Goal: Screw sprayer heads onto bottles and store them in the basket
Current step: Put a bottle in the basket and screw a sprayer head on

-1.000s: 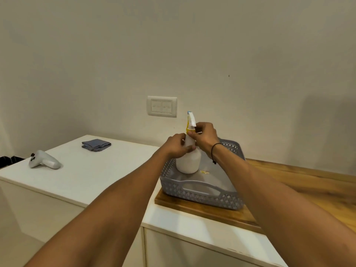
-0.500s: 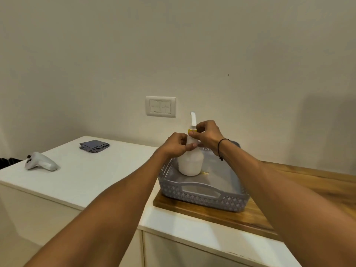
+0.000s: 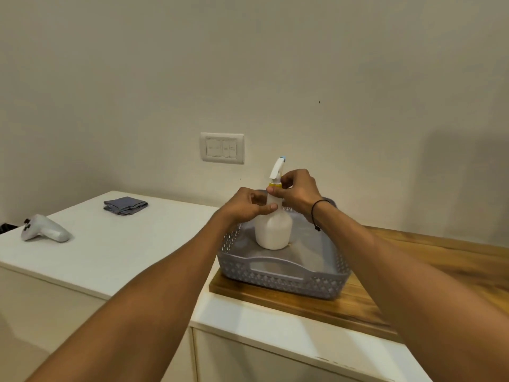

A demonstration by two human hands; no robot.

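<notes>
1. The left hand point(image 3: 245, 206) curls round the neck and shoulder of the white bottle point(image 3: 273, 228); its thumb lies across the front, and its fingers cover the far side of the neck.
2. The right hand point(image 3: 296, 192) pinches the sprayer head point(image 3: 276, 172) at its yellow collar, thumb and forefinger closed on it. The trigger side of the head is behind this hand, so whether the collar is fully seated on the neck cannot be told.
3. The sprayer head stands upright on top of the bottle, its white nozzle leaning slightly left with a small blue tip.
4. A thin black cord sits round the right wrist.
5. The bottle stands upright inside the grey basket point(image 3: 283, 277), on its floor towards the back left. The right forearm hides the basket's far right corner.
6. A small yellowish speck shows just beside the bottle's base, too small to identify.
7. The basket rests on a wooden board point(image 3: 413, 271), which lies on the white counter point(image 3: 115, 249); the board's right end is cut off by the frame.
8. Well to the left on the counter lie a folded grey cloth point(image 3: 126, 205) and a white handheld controller point(image 3: 44, 232).
9. A white switch plate point(image 3: 222, 148) is on the wall behind the bottle.
</notes>
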